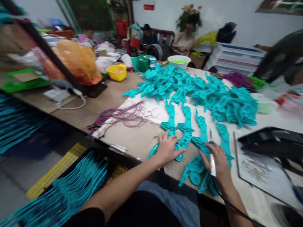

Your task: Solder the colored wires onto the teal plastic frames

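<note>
My left hand (167,148) rests on one of the turquoise plastic pieces (171,115) in a row on the table, fingers spread and thumb stretched out. In my right hand (220,159) is a slim corded tool, apparently a soldering iron (213,165), its thin metal tip pointing away from me. The fingers of that hand also lie by another long turquoise piece (201,124). Between my hands stands a similar piece (187,121); one more (223,137) lies right of the tool. Loose turquoise parts (194,176) sit at the near edge.
A large heap of turquoise pieces (194,86) covers the table's far side. Purple wires (120,116) lie left. A black device (270,143) stands on a pale board (258,170) at right. A crate of turquoise strips (78,183) is below left. Other people sit far back.
</note>
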A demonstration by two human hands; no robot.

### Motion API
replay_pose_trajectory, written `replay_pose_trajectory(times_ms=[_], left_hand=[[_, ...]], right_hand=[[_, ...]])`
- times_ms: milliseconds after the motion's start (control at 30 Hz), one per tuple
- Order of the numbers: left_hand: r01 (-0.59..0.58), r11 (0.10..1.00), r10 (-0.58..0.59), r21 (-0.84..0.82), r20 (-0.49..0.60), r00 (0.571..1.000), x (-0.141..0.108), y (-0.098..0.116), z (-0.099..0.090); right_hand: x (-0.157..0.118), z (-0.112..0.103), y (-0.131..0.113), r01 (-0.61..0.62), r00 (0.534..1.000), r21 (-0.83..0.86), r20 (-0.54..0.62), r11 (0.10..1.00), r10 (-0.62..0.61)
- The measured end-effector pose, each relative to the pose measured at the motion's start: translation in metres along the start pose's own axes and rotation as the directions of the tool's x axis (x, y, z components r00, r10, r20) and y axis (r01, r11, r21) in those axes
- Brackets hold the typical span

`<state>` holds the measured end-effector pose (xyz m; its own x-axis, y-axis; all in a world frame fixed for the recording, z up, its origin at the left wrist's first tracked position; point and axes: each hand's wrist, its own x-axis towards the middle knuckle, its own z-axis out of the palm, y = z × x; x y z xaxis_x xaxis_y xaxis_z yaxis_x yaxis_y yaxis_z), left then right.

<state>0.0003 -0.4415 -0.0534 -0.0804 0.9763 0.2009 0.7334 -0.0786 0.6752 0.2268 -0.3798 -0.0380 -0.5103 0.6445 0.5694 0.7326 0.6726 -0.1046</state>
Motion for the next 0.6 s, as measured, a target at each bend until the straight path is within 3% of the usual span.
replay_pose_trajectory(times_ms=[167, 300, 367, 467, 533, 600], left_hand=[[0.008, 0.997, -0.018, -0.073, -0.147, 0.989, 0.013, -0.001, -0.012], [-0.042, 0.997, 0.018, -0.057, -0.370, 0.929, 0.009, -0.030, -0.054], [0.008, 1.000, -0.016, -0.019, -0.486, 0.874, 0.000, -0.064, -0.088], [0.254, 0.964, -0.149, 0.082, -0.627, 0.765, -0.022, -0.133, -0.146], [0.449, 0.883, -0.253, 0.136, -0.667, 0.701, -0.036, -0.179, -0.183], [0.638, 0.762, -0.398, 0.116, -0.693, 0.601, -0.044, -0.217, -0.215]], right_hand=[[0.034, 0.024, -0.026, 0.144, 0.978, 0.240, 0.112, 0.960, -0.174], [0.044, 0.047, -0.041, 0.295, 0.929, 0.273, 0.141, 0.916, -0.341], [0.043, 0.054, -0.042, 0.341, 0.918, 0.240, 0.123, 0.909, -0.377], [0.040, 0.059, -0.039, 0.359, 0.918, 0.213, 0.093, 0.909, -0.385], [0.038, 0.060, -0.037, 0.362, 0.916, 0.205, 0.100, 0.909, -0.387], [0.038, 0.061, -0.036, 0.357, 0.920, 0.196, 0.094, 0.913, -0.380]])
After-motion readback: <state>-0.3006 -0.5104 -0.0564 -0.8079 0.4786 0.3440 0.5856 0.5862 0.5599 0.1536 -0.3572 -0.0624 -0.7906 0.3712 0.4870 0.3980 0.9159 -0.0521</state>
